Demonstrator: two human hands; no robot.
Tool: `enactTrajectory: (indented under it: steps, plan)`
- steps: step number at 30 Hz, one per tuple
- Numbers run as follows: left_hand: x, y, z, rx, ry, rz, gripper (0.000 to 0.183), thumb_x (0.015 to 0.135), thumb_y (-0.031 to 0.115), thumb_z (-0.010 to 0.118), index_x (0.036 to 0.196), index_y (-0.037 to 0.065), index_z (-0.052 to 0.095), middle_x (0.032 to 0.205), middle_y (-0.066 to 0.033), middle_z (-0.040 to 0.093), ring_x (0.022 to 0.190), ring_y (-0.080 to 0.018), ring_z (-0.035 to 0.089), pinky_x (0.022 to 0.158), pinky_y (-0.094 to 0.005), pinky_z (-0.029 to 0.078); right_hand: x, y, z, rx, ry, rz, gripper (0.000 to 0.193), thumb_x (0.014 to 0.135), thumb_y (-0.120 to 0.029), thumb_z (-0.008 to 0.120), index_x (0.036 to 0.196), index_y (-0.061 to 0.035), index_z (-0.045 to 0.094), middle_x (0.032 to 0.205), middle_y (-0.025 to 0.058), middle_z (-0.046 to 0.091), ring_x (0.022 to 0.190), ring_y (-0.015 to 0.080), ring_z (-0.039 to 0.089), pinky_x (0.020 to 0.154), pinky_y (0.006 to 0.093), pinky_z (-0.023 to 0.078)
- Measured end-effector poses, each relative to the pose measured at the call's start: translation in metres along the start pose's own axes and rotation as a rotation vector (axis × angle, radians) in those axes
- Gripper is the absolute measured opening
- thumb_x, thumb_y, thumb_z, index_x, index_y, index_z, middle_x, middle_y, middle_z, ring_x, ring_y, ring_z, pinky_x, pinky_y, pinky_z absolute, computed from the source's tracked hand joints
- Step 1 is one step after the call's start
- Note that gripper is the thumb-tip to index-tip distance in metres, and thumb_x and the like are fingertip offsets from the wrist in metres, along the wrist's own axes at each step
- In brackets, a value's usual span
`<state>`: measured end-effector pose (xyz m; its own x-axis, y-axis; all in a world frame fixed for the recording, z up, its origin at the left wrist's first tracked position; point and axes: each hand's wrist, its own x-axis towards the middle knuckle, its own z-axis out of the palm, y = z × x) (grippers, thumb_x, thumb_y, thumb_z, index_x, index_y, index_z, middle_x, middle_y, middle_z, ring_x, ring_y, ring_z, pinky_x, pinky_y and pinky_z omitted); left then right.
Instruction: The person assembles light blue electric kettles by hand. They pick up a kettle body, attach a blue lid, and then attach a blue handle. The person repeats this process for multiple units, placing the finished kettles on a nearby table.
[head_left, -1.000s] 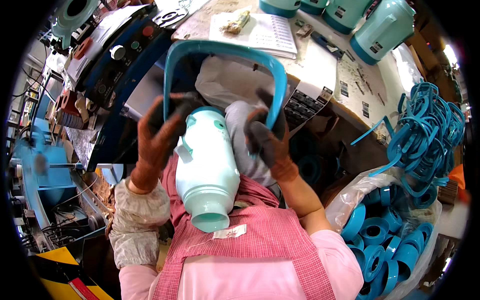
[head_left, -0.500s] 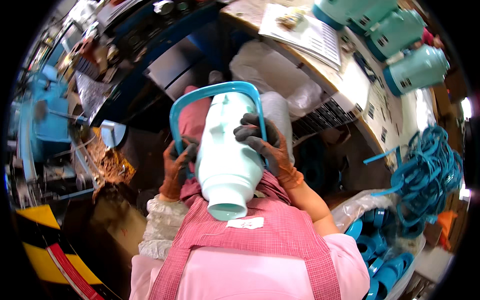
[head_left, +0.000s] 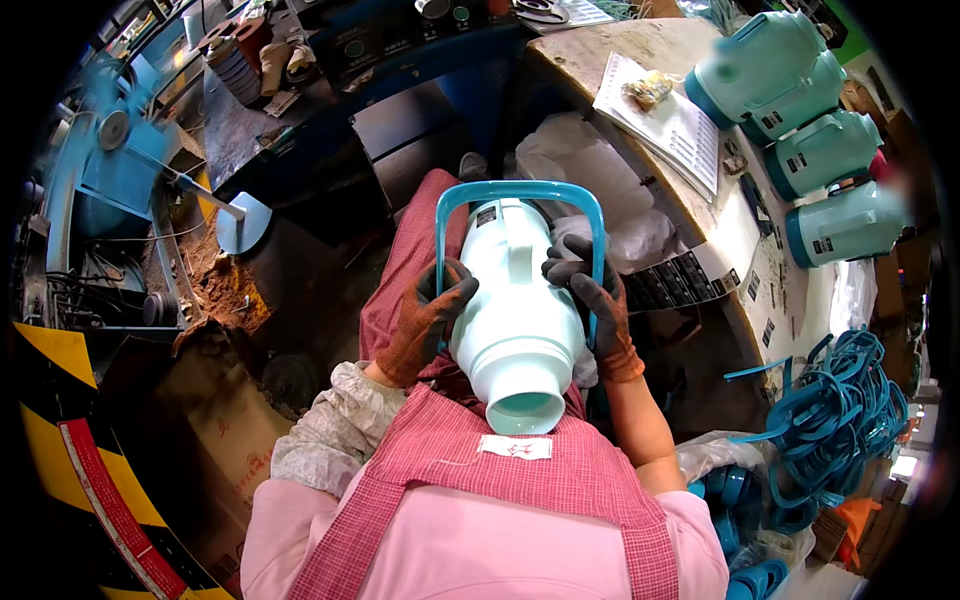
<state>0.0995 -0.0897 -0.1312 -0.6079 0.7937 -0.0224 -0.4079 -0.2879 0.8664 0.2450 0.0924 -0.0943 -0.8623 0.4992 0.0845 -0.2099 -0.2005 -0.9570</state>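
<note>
- The pale mint jug lies over the person's lap, clear of the desk, its open mouth turned toward the red checked apron and its raised grip facing up.
- A blue hoop handle arches past the jug's far end, one arm down each side.
- The gloved left hand is closed round the hoop's left arm, with its fingers against or just beside the jug; contact is hard to tell.
- The gloved right hand is closed round the right arm, fingertips close to the jug's side.
- On the desk, four similar jugs stand along the right edge.
- A paper stack lies by the left edge, a yellowish lump on it.
- A label sheet hangs over that edge.
- Near the desk's lower corner is a tangle of blue strips; below it, blue rings fill a clear bag.
</note>
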Motion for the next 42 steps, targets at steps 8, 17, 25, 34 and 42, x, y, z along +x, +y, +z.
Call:
enactTrajectory:
  steps: [8, 17, 25, 34, 42]
  plan:
    - [0.02, 0.035, 0.037, 0.308, 0.13, 0.318, 0.023, 0.092, 0.018, 0.055, 0.111, 0.004, 0.059, 0.093, -0.004, 0.06, 0.086, -0.0153, 0.056, 0.082, -0.0296, 0.045, 0.022, -0.033, 0.0, 0.026, 0.055, -0.05, 0.039, 0.098, -0.03, 0.043, 0.12, 0.0012, 0.051, 0.101, 0.0108, 0.064, 0.101, 0.0192, 0.06, 0.097, 0.0329, 0.043]
    - [0.142, 0.175, 0.037, 0.26, -0.24, 0.764, 0.022, 0.092, 0.014, 0.05, 0.106, 0.0, 0.059, 0.107, -0.0129, 0.061, 0.095, -0.0205, 0.061, 0.084, -0.0333, 0.048, 0.085, -0.132, -0.031, -0.861, -0.132, -0.758, 0.063, 0.094, -0.026, 0.052, 0.144, 0.0008, 0.024, 0.149, 0.016, 0.026, 0.138, 0.026, 0.025, 0.112, 0.0379, 0.02]
    - [0.286, 0.11, 0.127, -0.193, -0.153, 0.334, 0.021, 0.093, 0.017, 0.051, 0.104, 0.003, 0.061, 0.109, -0.0104, 0.062, 0.094, -0.0194, 0.062, 0.078, -0.0325, 0.051, 0.038, -0.192, -0.095, -0.034, 0.113, -0.464, 0.077, 0.083, -0.002, 0.06, 0.147, -0.0122, 0.019, 0.1, 0.0081, 0.059, 0.076, 0.0129, 0.057, 0.066, 0.0254, 0.049]
    - [0.251, 0.024, 0.164, 0.912, -1.137, 0.166, 0.038, 0.083, 0.001, 0.061, 0.12, 0.007, 0.06, 0.112, -0.0117, 0.06, 0.104, -0.02, 0.057, 0.088, -0.0304, 0.047, -0.12, -0.238, -0.224, -0.662, 1.367, -0.941, 0.048, 0.093, -0.016, 0.052, 0.136, -0.0047, 0.036, 0.118, 0.0115, 0.05, 0.1, 0.0152, 0.051, 0.079, 0.0288, 0.047]
    - [0.218, 0.022, 0.017, 0.734, -0.508, -0.105, 0.036, 0.084, -0.002, 0.055, 0.12, -0.001, 0.057, 0.115, -0.0086, 0.061, 0.106, -0.0168, 0.055, 0.094, -0.0274, 0.041, -0.007, -0.228, -0.428, -1.573, 1.515, -1.017, 0.051, 0.091, -0.011, 0.053, 0.137, -0.0025, 0.032, 0.128, 0.0209, 0.046, 0.119, 0.0335, 0.046, 0.105, 0.0387, 0.033]
